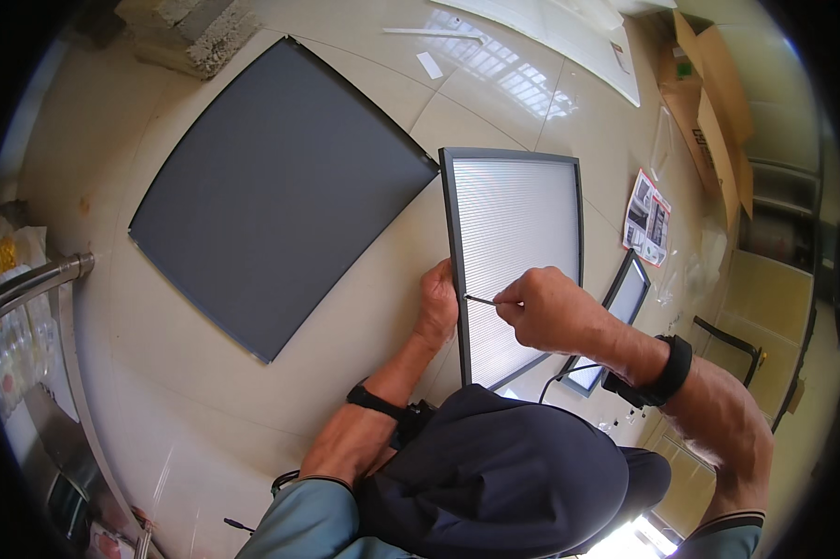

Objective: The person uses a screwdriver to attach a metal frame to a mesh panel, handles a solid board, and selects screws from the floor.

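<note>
A dark-framed door panel [532,238] with ribbed, translucent glass stands upright, tilted, in front of my knee. My left hand [437,303] grips its left frame edge, fingers wrapped behind the frame. My right hand [547,307] is closed in a pinch around a thin dark rod, which looks like a hex key [480,300]. The tip of this key meets the inner side of the left frame bar, close to my left fingers. Most of the key's other end is hidden in my right fist.
A large dark grey board [280,200] lies on the tiled floor at left, its corner near the door panel. A smaller framed panel [615,317], a printed leaflet [646,219] and an open cardboard box [709,112] are at right. A metal rail [38,279] stands at far left.
</note>
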### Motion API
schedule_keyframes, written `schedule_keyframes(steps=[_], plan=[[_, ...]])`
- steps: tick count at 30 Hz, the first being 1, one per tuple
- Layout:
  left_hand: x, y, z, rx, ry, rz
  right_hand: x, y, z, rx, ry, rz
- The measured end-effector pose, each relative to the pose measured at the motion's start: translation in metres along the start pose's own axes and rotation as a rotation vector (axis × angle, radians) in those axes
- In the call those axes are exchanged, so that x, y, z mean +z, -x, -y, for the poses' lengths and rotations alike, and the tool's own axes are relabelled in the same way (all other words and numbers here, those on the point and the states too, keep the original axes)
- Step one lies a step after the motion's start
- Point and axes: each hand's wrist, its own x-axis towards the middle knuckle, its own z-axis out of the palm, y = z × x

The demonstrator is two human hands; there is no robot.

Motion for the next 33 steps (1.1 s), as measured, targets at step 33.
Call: schedule_keyframes(steps=[33], plan=[[0.009, 0.008, -0.042, -0.009, -0.57, 0.095, 0.431, 0.307, -0.451, 0.989, -0.878, -1.302]])
